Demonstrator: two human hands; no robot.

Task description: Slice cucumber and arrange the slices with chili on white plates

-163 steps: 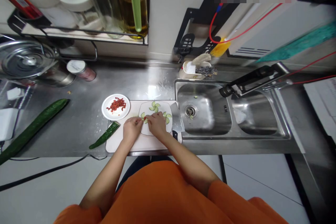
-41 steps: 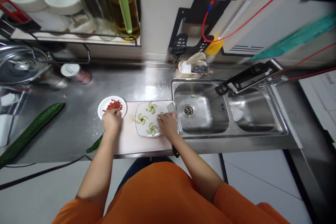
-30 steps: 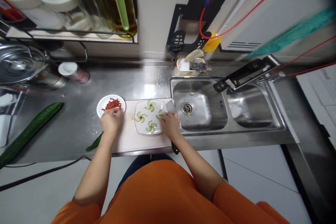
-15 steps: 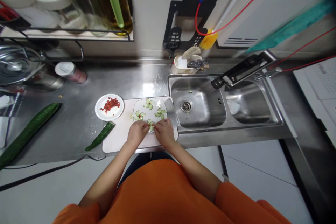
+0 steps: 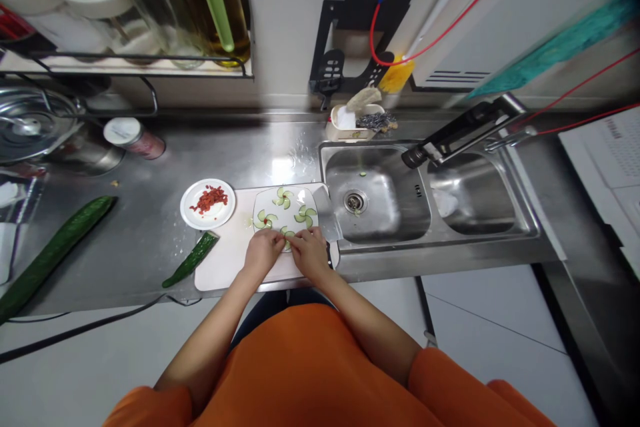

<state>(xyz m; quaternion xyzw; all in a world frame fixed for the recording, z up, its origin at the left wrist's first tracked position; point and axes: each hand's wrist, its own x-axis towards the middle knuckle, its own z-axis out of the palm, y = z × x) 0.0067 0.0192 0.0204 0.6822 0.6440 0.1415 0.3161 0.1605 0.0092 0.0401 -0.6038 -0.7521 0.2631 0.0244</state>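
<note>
Both hands meet over the near edge of a square white plate [image 5: 285, 216] holding several pinwheels of thin cucumber slices [image 5: 283, 198]. My left hand [image 5: 264, 255] is closed in a pinch beside the nearest pinwheel. From the other side, my right hand [image 5: 311, 256] has its fingertips pressed together on that same pinwheel. Whatever is between the fingers is too small to make out. Under the plate lies a white cutting board [image 5: 220, 263]. A cleaver [image 5: 329, 215] rests at its right, partly behind my right hand. Small red pieces [image 5: 210, 199] fill a round white plate [image 5: 187, 214] to the left.
A cut cucumber piece [image 5: 193, 260] leans on the board's left edge, and a whole cucumber [image 5: 55, 253] lies farther left. To the right is a double sink [image 5: 425, 213] with a faucet [image 5: 465, 133]. A shelf of bottles [image 5: 215, 7] overhangs the back left.
My right hand has shifted slightly left and up, uncovering the cleaver's black handle. My left hand stays almost in place at the nearest pinwheel.
</note>
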